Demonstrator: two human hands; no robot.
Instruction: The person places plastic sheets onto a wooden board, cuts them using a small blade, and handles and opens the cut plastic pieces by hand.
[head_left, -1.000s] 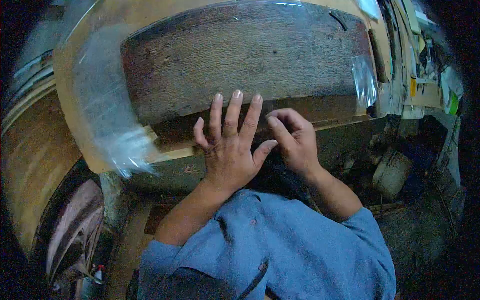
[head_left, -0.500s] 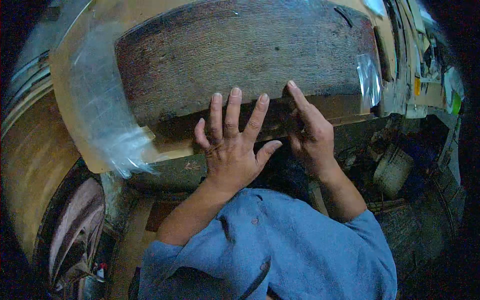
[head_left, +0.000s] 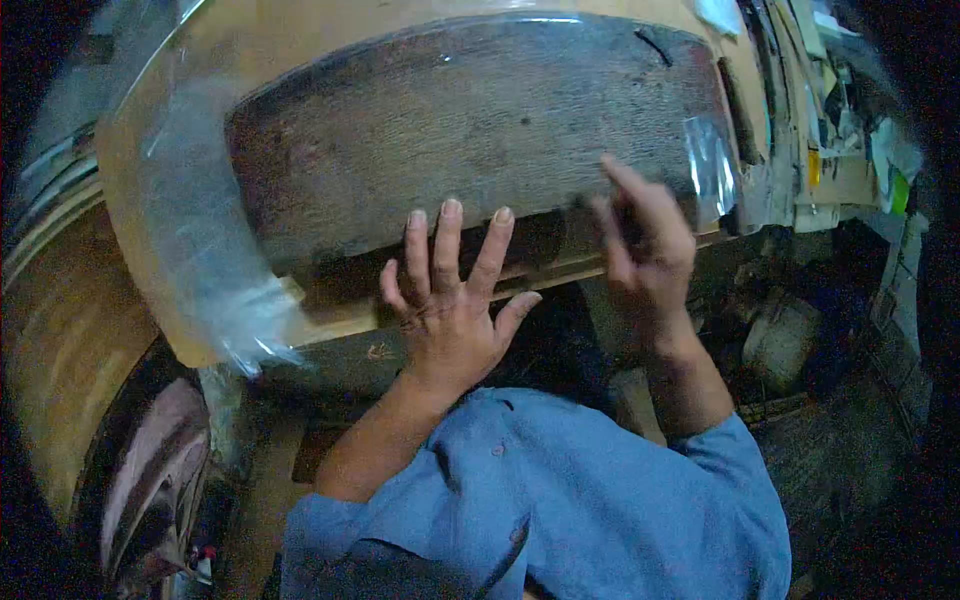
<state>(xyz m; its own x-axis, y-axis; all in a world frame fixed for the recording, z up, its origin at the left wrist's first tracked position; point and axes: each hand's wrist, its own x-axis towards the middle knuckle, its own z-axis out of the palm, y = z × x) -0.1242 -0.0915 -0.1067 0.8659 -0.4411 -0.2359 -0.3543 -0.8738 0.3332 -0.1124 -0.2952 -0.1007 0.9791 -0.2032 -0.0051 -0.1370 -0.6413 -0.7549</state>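
A dark, grainy, curved-edged panel (head_left: 440, 130) with reddish-brown ends lies on the bench in front of me. My left hand (head_left: 450, 310) is open and palm down, its spread fingertips resting at the panel's near edge. To the right, my right hand (head_left: 652, 240) is at the same near edge, blurred by motion. Its forefinger points over the panel and its thumb stands apart; the other fingers look bent and partly hidden. I see nothing held in either hand. A thin dark strip (head_left: 655, 47) lies on the panel's far right part.
Clear plastic film (head_left: 250, 310) covers the bench board's left part, and more shiny film (head_left: 710, 165) lies at the panel's right end. A dark bar (head_left: 740, 110) stands beside it. Cluttered strips and sheets line the right side. A pale container (head_left: 783, 335) sits lower right.
My right hand has moved right along the near edge, its forefinger and thumb now further apart. My left hand stays spread at the edge. The view has shifted slightly.
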